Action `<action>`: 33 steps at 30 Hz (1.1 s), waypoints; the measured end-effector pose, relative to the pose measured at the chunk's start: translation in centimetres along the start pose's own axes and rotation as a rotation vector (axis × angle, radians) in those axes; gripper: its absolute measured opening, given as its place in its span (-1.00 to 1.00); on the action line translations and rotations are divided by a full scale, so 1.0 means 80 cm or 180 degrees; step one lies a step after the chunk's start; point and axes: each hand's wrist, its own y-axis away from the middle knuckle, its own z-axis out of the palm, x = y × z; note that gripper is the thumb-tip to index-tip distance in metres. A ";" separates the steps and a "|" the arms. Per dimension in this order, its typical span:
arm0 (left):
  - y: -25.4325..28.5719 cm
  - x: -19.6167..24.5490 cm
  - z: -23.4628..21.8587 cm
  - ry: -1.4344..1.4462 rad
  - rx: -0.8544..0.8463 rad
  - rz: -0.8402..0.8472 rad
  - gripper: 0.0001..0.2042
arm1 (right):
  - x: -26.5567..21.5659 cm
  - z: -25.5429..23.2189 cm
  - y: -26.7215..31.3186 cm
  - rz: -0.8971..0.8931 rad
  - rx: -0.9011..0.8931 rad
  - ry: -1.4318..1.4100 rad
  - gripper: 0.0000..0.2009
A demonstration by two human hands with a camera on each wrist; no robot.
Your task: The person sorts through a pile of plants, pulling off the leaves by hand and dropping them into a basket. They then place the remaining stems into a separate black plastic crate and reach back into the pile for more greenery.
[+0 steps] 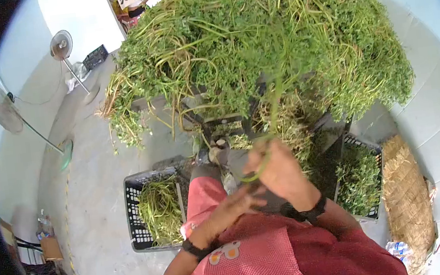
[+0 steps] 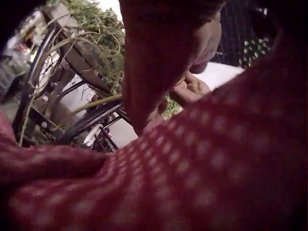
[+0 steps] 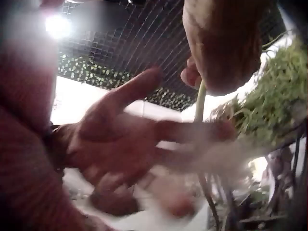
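A long green plant stem (image 1: 276, 106), blurred, runs from my right hand (image 1: 280, 173) up toward the heap of leafy greens (image 1: 263, 40). That hand grips it, and its lower end curves below the fingers. In the right wrist view, the stem (image 3: 200, 103) passes out from under the curled right hand (image 3: 224, 57). My left hand (image 1: 241, 203) is just left of and below the right one. Its fingers are spread and blurred in the right wrist view, where the left hand (image 3: 120, 139) overlaps the stem's line. In the left wrist view, forearm and red sleeve hide most of the work.
A black crate (image 1: 131, 213) of stripped stems stands on the floor at left. At right is another crate (image 1: 377, 160) with leafy sprigs, beside a woven straw mat (image 1: 408, 197). Loose stalks (image 1: 289, 124) lie under the heap. Two fans (image 1: 61, 45) stand far left.
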 end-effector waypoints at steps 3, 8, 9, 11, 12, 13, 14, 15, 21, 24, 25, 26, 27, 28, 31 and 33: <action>-0.008 0.003 -0.007 0.1432 0.0507 -0.0019 -0.64 | 0.038 -0.020 0.006 0.0641 -0.0219 -0.0189 -0.75; -0.011 0.014 -0.017 0.1788 0.1483 0.0621 -0.76 | 0.059 -0.032 0.018 0.0514 -0.0494 0.1019 -0.75; -0.012 0.016 -0.019 0.1783 0.1497 0.0564 -0.76 | 0.059 -0.035 0.019 0.0523 -0.0449 0.0983 -0.75; -0.007 0.018 -0.026 0.1415 0.1976 0.0802 -0.79 | 0.060 -0.041 0.024 0.0795 -0.0520 0.0938 -0.69; -0.002 0.023 -0.029 0.1304 0.1877 0.1001 -0.80 | 0.047 -0.033 0.030 0.1001 -0.0288 0.0857 -0.74; 0.001 0.024 -0.032 0.1281 0.1913 0.0972 -0.80 | 0.035 -0.033 0.032 0.1019 -0.0286 0.0810 -0.74; 0.003 0.023 -0.035 0.1103 0.2033 0.1090 -0.81 | 0.022 -0.037 0.033 0.1593 -0.0955 0.2057 -0.74; 0.007 0.022 -0.038 0.0927 0.2160 0.1212 -0.81 | 0.014 -0.038 0.035 0.2138 -0.1658 0.3311 -0.74; 0.016 0.015 -0.037 0.0740 0.1932 0.1085 -0.81 | -0.021 -0.007 0.009 -0.0036 -0.1303 0.4040 -0.72; 0.017 0.019 -0.033 0.0644 0.1876 0.1057 -0.81 | -0.011 -0.008 -0.010 0.0343 -0.1460 0.4220 -0.70; 0.020 0.024 -0.028 0.0538 0.1835 0.1028 -0.81 | -0.003 -0.014 -0.012 0.0811 -0.1593 0.4220 -0.68; 0.022 0.027 -0.027 0.0424 0.1803 0.1015 -0.81 | 0.005 -0.019 -0.013 0.1035 -0.1549 0.3948 -0.72; 0.024 0.028 -0.026 0.0396 0.1827 0.1035 -0.81 | 0.012 -0.026 -0.013 0.1013 -0.1584 0.3933 -0.72; 0.026 0.028 -0.024 0.0348 0.1787 0.0945 -0.81 | 0.016 -0.036 -0.011 0.0947 -0.1462 0.3977 -0.73; 0.029 0.024 -0.017 0.0188 0.1721 0.0828 -0.80 | 0.012 -0.032 0.002 0.1004 -0.1234 0.4052 -0.75; 0.028 0.026 -0.013 -0.0036 0.1503 0.0910 -0.81 | 0.013 -0.042 0.011 0.0074 -0.1523 0.4723 -0.77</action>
